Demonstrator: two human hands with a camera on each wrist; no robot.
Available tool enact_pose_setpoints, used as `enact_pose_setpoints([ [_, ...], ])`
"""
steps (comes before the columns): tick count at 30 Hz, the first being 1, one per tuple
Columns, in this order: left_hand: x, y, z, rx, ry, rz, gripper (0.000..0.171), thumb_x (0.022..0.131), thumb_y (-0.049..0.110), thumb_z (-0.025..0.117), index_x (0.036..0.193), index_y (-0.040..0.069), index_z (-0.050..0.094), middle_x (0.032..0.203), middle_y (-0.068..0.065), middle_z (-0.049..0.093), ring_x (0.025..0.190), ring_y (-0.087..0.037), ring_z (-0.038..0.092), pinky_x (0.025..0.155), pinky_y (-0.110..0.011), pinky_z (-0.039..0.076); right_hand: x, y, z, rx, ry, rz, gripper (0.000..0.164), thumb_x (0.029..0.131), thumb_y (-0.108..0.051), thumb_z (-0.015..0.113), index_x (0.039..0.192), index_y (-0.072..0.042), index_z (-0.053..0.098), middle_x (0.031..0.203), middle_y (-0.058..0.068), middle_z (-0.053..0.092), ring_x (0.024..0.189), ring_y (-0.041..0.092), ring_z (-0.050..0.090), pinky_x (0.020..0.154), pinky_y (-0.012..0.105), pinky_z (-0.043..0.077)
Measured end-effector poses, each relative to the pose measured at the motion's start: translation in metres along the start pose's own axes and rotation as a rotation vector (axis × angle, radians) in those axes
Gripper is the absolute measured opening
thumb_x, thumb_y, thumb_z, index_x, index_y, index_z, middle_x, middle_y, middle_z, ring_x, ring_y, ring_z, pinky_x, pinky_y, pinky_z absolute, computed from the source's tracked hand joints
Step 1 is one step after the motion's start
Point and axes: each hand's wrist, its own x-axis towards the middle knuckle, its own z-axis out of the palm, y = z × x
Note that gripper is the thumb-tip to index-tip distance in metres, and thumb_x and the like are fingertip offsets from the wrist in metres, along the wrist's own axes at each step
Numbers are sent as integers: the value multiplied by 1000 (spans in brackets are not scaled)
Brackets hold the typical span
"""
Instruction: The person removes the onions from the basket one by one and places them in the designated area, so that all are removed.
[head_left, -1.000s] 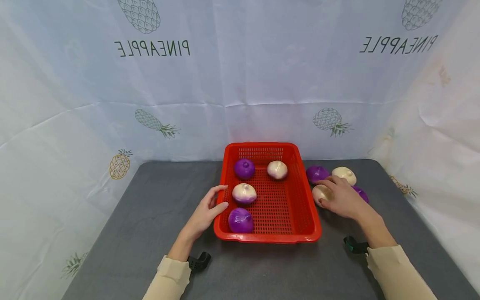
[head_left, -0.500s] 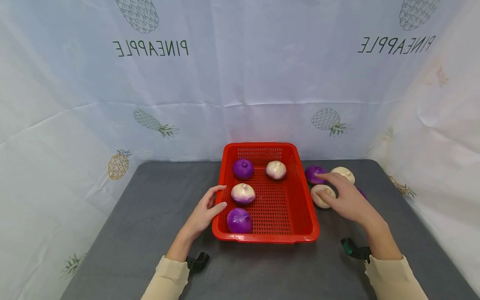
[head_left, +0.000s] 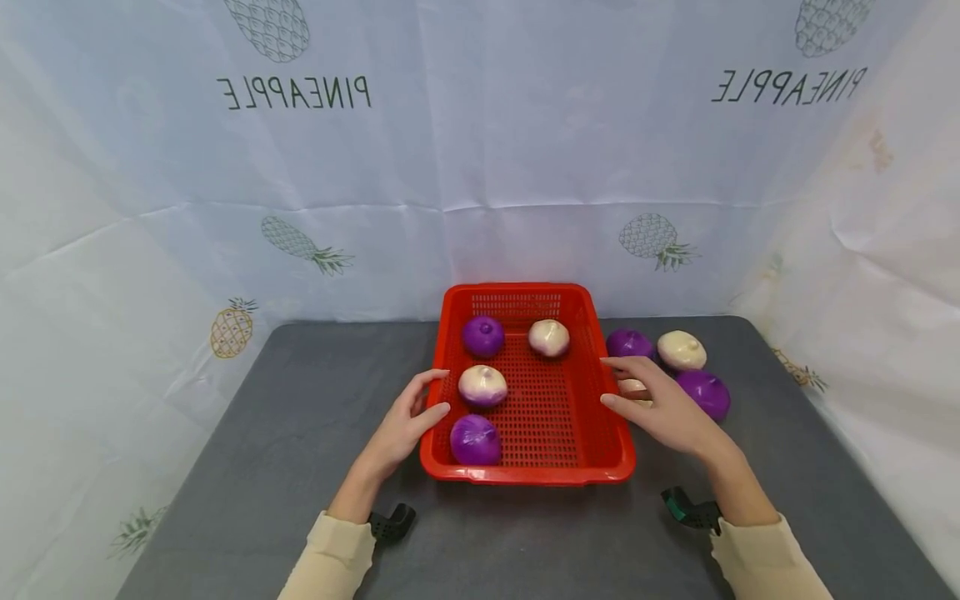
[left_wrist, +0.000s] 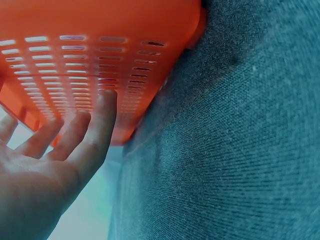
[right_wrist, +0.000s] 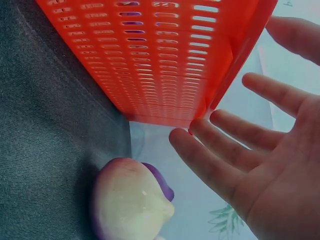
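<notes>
A red plastic basket (head_left: 525, 476) holds two purple onion-shaped vegetables (head_left: 483, 336) and two white-and-purple turnips (head_left: 483, 386). My left hand (head_left: 399, 427) rests at its left rim; in the left wrist view the straight fingers (left_wrist: 102, 117) lie against the slotted wall. At the right rim is my right hand (head_left: 666, 407), fingers spread and nothing held. Beneath it, a white turnip (right_wrist: 127, 200) sits on the table beside the basket, mostly hidden by the hand in the head view.
Right of the basket, two purple onion-shaped vegetables (head_left: 703, 393) and another white turnip (head_left: 682, 350) lie on the dark grey table (head_left: 352, 358). A white pineapple-print curtain (head_left: 525, 150) hangs behind the table and along its sides.
My right hand has left the white turnip outside the basket and moved left to the basket's right rim. My left hand stays at the left rim.
</notes>
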Motion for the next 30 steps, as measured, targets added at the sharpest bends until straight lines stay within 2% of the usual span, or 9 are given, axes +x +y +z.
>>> enact_pose_setpoints([
  [6, 0, 1, -1, 6, 7, -15, 56, 102, 17, 60, 152, 9, 35, 144, -28, 44, 126, -52, 50, 91, -48, 57, 2, 6, 3, 30, -45, 38, 66, 94, -30, 73, 149, -9, 43, 142, 17, 49, 120, 43, 58, 80, 40, 62],
  [14, 0, 2, -2, 25, -3, -30, 60, 101, 17, 61, 153, 7, 33, 145, -28, 44, 125, -51, 51, 90, -47, 58, 4, 19, 7, 38, -82, 41, 69, 92, -30, 75, 149, -8, 42, 138, 19, 52, 115, 40, 60, 79, 38, 62],
  [22, -2, 8, -3, 82, -1, -58, 61, 99, 18, 65, 152, 11, 37, 145, -27, 47, 125, -48, 55, 88, -44, 59, 6, 22, 9, 49, -96, 46, 70, 91, -31, 76, 148, -11, 42, 138, 19, 52, 119, 42, 58, 84, 43, 61],
  [25, -1, 12, -3, 132, -2, -61, 61, 98, 20, 66, 152, 10, 38, 148, -24, 46, 126, -46, 54, 89, -44, 59, 7, 23, 9, 59, -96, 47, 70, 90, -31, 77, 148, -11, 42, 138, 19, 53, 120, 43, 58, 83, 43, 61],
  [30, -2, 23, -5, 339, 45, -40, 63, 97, 29, 69, 151, 13, 42, 150, -12, 46, 128, -37, 53, 91, -45, 58, 7, 23, 9, 86, -107, 54, 67, 91, -30, 75, 147, -12, 43, 138, 20, 54, 120, 44, 58, 82, 41, 61],
])
